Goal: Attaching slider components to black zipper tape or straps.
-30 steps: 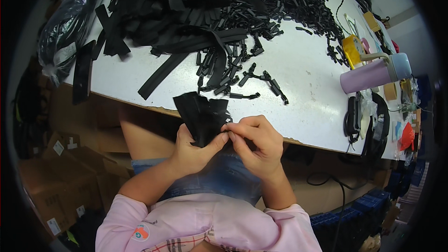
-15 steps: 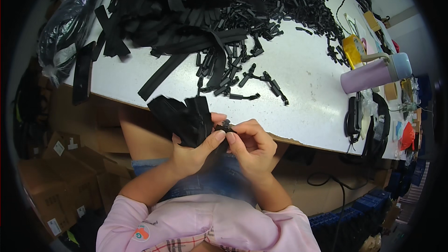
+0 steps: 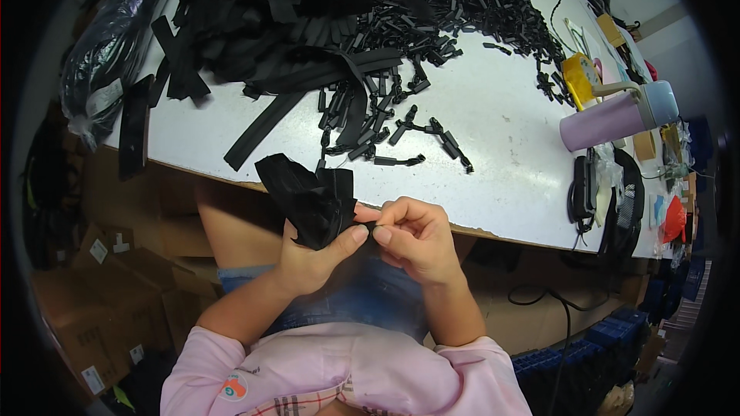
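My left hand (image 3: 314, 263) is closed round a folded bunch of black zipper strips (image 3: 304, 199), whose loose ends stick up over the table's front edge. Its thumb lies along the small black end that points toward the other hand. Fingers curled, my right hand (image 3: 422, 245) pinches that black end between thumb and fingertips. Whether a zipper slider is also in the pinch is hidden. Beyond my hands, several loose black zipper sliders with long pulls (image 3: 399, 160) lie on the white table (image 3: 509, 177).
Black strips (image 3: 231, 38) are heaped at the back left beside a large pile of zipper sliders (image 3: 470, 8). A plastic-wrapped black bundle (image 3: 116, 38) rests at the far left. On the right lie a lilac bottle (image 3: 605, 125), yellow tape (image 3: 582, 77) and a black pouch (image 3: 590, 192). Cardboard boxes (image 3: 108, 316) stand below left.
The dark slider-like piece that stood up between my fingertips no longer shows. My right fingers are curled more tightly, and the strip bunch has tilted slightly to the right.
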The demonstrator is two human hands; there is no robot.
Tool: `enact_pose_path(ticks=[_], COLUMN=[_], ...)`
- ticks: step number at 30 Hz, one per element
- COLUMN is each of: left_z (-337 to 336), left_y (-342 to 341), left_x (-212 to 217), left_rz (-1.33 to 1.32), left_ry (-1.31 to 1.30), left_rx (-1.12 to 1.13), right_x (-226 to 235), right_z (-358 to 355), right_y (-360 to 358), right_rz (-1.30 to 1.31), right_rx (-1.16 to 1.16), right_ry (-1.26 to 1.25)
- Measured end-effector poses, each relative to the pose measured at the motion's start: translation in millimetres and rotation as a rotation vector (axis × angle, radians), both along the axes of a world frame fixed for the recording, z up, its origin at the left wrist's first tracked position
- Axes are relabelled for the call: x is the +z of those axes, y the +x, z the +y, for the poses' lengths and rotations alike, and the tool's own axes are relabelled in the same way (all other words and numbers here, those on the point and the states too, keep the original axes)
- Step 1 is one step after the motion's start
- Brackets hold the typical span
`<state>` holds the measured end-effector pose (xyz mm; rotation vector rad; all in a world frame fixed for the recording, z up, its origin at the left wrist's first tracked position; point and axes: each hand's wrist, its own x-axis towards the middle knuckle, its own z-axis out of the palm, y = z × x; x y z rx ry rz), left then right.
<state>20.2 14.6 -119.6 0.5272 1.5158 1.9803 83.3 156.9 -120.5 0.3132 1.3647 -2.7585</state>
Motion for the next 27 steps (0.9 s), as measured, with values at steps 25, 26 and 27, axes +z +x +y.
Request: enact_pose_path(ticks=[25, 26, 27], left_z=[-11.8, -14.3, -16.2], left_y=[1.1, 1.7, 2.5], left_x=[5.2, 5.3, 5.9], left_rz=[0.130, 0.172, 0.175], left_ry=[0.002, -0.022, -0.025], left_rx=[0.050, 0.039, 0.040], right_x=[-3.8, -2.1, -0.5], right_z=[-25.3, -27.2, -29.1], right_y=[6.3, 7.1, 7.9], right_rz=[0.130, 0.132, 0.088], right_rx=[-0.136, -0.135, -0.121], right_ry=[0.239, 0.237, 0.155])
